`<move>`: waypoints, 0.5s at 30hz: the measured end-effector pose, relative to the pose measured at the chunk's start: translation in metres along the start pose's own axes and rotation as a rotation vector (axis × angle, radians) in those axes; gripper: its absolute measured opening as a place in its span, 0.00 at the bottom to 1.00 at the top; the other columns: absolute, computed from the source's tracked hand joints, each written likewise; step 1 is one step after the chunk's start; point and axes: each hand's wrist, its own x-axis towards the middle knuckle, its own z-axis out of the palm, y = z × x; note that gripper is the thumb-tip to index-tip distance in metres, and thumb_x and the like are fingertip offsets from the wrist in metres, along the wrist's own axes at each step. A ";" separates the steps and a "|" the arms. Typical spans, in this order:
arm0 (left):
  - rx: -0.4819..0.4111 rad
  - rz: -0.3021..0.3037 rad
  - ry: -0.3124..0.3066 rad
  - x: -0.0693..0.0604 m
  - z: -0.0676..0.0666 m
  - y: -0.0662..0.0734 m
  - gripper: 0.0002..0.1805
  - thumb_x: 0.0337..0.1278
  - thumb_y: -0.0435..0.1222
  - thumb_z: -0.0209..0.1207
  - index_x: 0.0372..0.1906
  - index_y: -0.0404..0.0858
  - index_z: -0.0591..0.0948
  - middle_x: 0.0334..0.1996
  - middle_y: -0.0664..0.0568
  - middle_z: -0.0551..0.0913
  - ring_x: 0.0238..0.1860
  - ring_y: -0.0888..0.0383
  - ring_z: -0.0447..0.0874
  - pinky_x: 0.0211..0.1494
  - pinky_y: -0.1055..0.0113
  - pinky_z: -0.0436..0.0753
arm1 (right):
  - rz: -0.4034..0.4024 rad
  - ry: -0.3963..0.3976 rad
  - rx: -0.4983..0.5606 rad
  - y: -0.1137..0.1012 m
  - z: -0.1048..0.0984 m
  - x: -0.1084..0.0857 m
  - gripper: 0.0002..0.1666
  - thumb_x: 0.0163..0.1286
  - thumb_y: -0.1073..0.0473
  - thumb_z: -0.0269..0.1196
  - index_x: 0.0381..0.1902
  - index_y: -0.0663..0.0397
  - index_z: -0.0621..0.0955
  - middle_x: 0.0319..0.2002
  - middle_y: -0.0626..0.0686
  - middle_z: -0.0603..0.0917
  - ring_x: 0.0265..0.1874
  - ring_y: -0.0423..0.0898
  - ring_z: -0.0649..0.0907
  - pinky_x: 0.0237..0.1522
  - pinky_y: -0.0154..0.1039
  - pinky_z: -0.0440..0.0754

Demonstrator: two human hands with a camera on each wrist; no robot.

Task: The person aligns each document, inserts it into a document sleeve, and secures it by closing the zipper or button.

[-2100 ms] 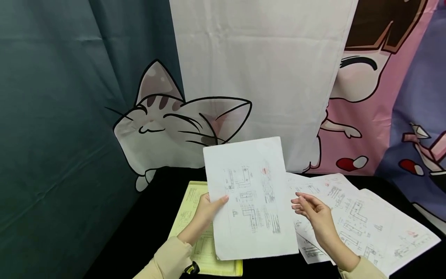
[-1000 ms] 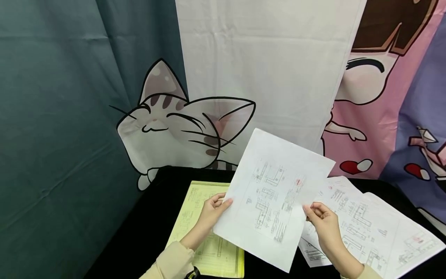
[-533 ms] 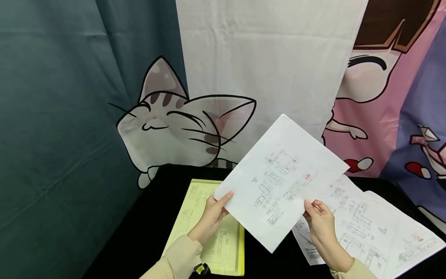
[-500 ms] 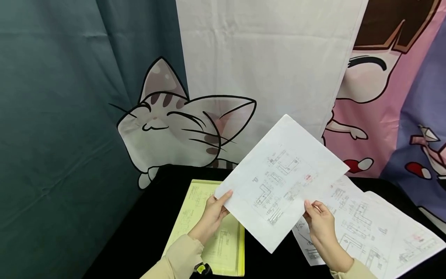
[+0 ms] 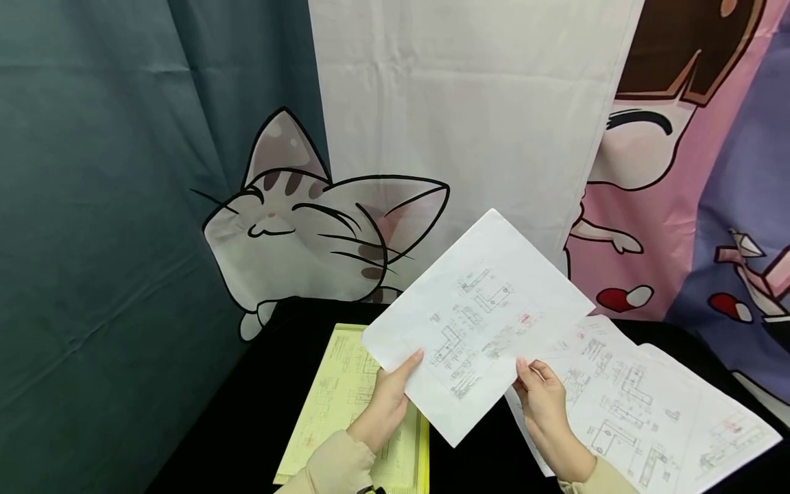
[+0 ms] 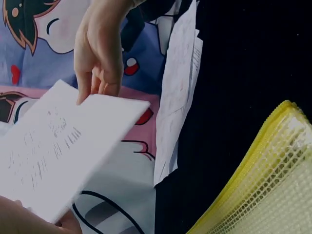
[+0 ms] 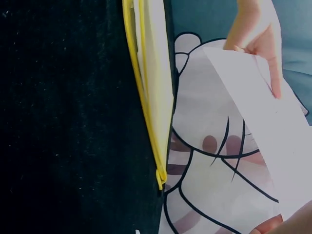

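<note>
A: Far left?

B: Backdrop (image 5: pixel 92 206), one, printed. Teal on this side, a cat (image 5: pixel 278 254) next, white at mid, pink and violet at right. Before it, the table (image 5: pixel 241 418), black.

A: Containers?

B: Pouch (image 5: pixel 321 405), one, yellow, lying flat on the table. See-through panel with a mesh pattern, and a yellow zip (image 6: pixel 256 151), both plain in the left wrist view.

A: Contents of same?

B: Paper with line drawings, visible through the yellow cover. Number of sheets: cannot tell. Zip drawn to or not: cannot tell.

A: Next along?

B: Left hand (image 5: pixel 387 405), cream sleeve, in front of the pouch. It pinches a sheet by the lower left edge, thumb on the printed face, fingers behind.

A: Particulars of the sheet (image 5: pixel 487 309)?

B: White, one face showing: part drawings, small text, a red mark. Held up above the table, turned so that one corner points upward. Its lower left overlaps the pouch from this viewpoint.

A: Other edge?

B: Right hand (image 5: pixel 546 401) pinches the lower right edge between thumb and fingers.

A: Far right?

B: Loose sheets (image 5: pixel 623 394), white, overlapping, fanned on the table. Drawings and red marks on them; the held one hides part.
</note>
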 end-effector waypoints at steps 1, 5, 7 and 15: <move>0.005 0.011 0.002 0.001 0.001 0.000 0.18 0.56 0.36 0.62 0.51 0.39 0.74 0.39 0.60 0.86 0.41 0.63 0.85 0.51 0.67 0.82 | -0.005 -0.006 -0.004 0.001 0.001 0.000 0.11 0.66 0.67 0.58 0.25 0.51 0.71 0.24 0.42 0.80 0.24 0.33 0.79 0.33 0.24 0.81; 0.050 0.052 0.025 0.004 0.000 -0.001 0.19 0.54 0.33 0.62 0.52 0.37 0.75 0.42 0.55 0.86 0.42 0.61 0.86 0.52 0.64 0.82 | 0.002 -0.028 -0.042 0.005 -0.001 0.001 0.10 0.67 0.66 0.58 0.26 0.49 0.71 0.23 0.41 0.79 0.24 0.33 0.78 0.34 0.23 0.80; 0.091 0.073 0.047 0.006 -0.002 -0.001 0.19 0.54 0.34 0.63 0.52 0.36 0.75 0.42 0.53 0.86 0.41 0.60 0.86 0.51 0.64 0.83 | 0.009 -0.047 -0.078 0.007 -0.003 0.000 0.10 0.67 0.65 0.58 0.27 0.48 0.71 0.24 0.40 0.78 0.25 0.32 0.78 0.35 0.23 0.80; 0.160 0.172 0.093 0.009 -0.015 0.002 0.21 0.52 0.33 0.64 0.51 0.32 0.74 0.44 0.46 0.85 0.41 0.56 0.87 0.49 0.62 0.84 | -0.064 -0.176 -0.150 0.017 -0.010 -0.002 0.10 0.66 0.68 0.59 0.30 0.48 0.73 0.25 0.40 0.79 0.26 0.33 0.81 0.36 0.23 0.81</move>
